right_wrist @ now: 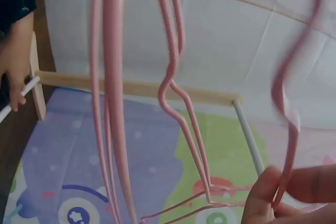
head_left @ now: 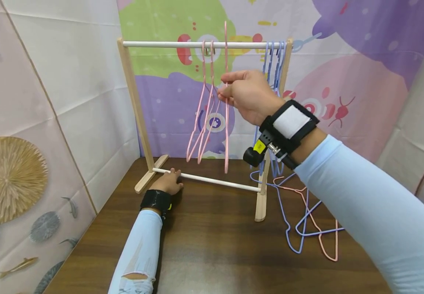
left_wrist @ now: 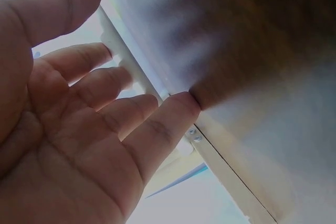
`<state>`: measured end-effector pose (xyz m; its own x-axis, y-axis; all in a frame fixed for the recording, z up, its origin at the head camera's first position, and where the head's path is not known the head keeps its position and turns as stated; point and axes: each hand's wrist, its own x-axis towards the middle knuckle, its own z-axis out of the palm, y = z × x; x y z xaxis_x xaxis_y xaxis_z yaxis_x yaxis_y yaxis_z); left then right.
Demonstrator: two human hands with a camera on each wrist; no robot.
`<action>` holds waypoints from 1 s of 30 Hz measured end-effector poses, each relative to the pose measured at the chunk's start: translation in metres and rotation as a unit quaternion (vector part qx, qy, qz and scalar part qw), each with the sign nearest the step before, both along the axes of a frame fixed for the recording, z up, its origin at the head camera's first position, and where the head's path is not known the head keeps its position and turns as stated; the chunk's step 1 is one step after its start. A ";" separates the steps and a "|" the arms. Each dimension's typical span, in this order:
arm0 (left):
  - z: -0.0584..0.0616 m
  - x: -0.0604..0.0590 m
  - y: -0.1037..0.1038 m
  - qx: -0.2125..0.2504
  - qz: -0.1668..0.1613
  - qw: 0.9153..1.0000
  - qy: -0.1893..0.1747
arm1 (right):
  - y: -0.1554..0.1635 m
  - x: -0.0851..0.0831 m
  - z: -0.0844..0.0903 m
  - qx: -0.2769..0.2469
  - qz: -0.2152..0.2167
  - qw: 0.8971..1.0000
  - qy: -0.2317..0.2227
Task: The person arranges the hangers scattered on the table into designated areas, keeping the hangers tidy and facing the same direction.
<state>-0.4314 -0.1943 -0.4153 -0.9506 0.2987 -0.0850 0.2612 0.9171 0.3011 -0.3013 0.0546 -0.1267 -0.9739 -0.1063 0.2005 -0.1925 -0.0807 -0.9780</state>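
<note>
Right hand (head_left: 250, 96): fingers pinch a pink hanger (head_left: 226, 134), just right of two hung hangers (head_left: 212, 65) on the top rail (head_left: 160, 44). Left hand (head_left: 168, 182): fingers loosely extended, unclenched, at the lower bar's (head_left: 215, 180) left end.

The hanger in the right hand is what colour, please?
This hanger is pink, clearest in the head view.
</note>
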 end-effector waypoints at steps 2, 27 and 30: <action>-0.001 -0.001 0.000 -0.002 -0.002 1.000 0.004 | -0.001 -0.004 0.003 -0.008 0.012 1.000 -0.010; 0.000 0.004 0.001 0.000 0.000 1.000 0.002 | -0.009 -0.015 -0.002 0.084 0.093 0.987 -0.096; 0.001 0.005 0.001 0.002 0.000 1.000 0.002 | -0.001 -0.005 -0.002 0.136 0.104 0.982 -0.081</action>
